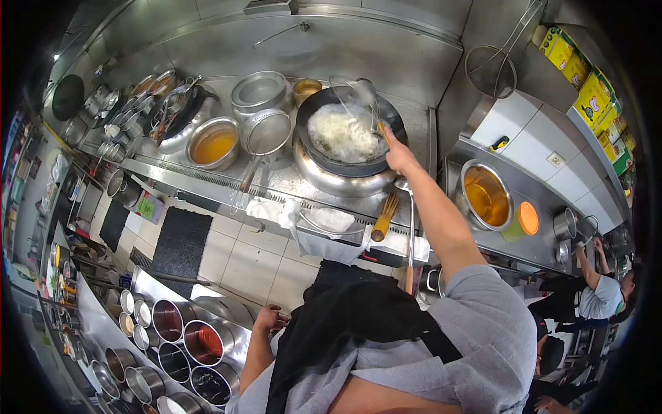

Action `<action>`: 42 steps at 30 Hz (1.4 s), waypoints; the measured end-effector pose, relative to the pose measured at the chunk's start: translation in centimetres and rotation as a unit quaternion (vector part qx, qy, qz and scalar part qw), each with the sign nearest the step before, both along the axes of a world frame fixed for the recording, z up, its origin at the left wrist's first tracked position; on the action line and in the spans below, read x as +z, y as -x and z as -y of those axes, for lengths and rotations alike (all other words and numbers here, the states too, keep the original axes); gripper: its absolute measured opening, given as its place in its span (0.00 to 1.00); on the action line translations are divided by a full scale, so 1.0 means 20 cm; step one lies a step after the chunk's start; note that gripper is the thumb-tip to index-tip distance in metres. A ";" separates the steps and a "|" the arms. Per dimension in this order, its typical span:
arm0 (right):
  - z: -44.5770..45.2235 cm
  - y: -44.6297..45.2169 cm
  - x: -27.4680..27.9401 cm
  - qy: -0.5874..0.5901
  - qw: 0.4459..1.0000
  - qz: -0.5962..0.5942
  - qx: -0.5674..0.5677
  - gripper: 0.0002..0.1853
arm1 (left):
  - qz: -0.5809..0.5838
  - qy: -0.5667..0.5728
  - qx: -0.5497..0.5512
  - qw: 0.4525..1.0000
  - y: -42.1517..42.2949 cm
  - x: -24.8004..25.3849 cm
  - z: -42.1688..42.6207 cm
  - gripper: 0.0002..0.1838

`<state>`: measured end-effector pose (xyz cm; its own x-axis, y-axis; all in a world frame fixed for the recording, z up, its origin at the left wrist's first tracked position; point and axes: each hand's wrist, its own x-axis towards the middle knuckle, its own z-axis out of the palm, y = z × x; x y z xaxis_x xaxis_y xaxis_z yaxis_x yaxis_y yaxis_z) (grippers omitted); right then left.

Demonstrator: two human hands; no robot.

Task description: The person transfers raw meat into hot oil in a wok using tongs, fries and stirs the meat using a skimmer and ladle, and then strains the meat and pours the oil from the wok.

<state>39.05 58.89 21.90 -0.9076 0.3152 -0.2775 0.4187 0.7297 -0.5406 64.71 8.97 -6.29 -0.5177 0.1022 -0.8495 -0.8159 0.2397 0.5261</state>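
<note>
- The right hand (398, 153) is gripping the wooden handle (382, 129) of a utensil reaching into the wok (303, 131); its grip is closed around the handle.
- Pale, bubbling food (345, 132) is sitting inside the wok, upper middle of the frame, with steam rising.
- The left hand (269, 318) is hanging at lower middle-left, near metal pots; I cannot tell whether its grip is open or closed.
- A strainer (267, 134) and a bowl of amber liquid (213, 146) are resting left of the wok on the steel surface (279, 181).
- A brush (385, 217) is lying below the wok.
- Yellow-and-green packages (594, 103) are lining the upper right; their lettering is too small to read.
- A green label (145, 205) is showing at left, its writing unreadable.
</note>
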 end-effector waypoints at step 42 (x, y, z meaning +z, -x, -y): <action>-0.13 0.16 -0.57 0.470 0.874 -0.015 -0.121 0.49 | 0.014 -0.024 -0.031 0.999 0.09 0.09 -0.07 0.31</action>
<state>35.89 61.51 10.52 -0.8570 0.1435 -0.4949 0.4753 -0.1506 -0.8668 63.00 10.43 -4.54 -0.4849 0.1754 -0.8568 -0.8148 0.2654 0.5154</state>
